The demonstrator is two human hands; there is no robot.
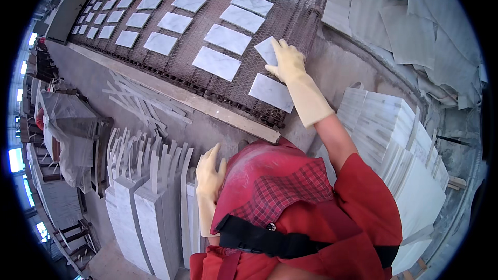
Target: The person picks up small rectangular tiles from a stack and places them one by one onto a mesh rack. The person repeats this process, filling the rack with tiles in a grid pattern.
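My right hand (288, 62), in a cream rubber glove, reaches over the conveyor's near end. Its thumb and fingers grip the right side of a white, grey-veined marble tile (266, 52), which sits slightly turned on the mesh. Closer to me, another marble tile (271, 93) lies on the mesh below that hand. My left hand (209, 173), gloved alike, is held low beside my red apron (249, 171), fingers stretched and thumb apart, with nothing seen in it. It is next to upright stone slabs (161, 223).
Rows of marble tiles (217, 63) cover the brown mesh conveyor (171, 67), edged by a pale rail (223, 114). Thin stone strips (148, 103) lie on the floor at left. Stacked pale slabs (384, 124) stand at right; broken sheets (410, 26) lean behind.
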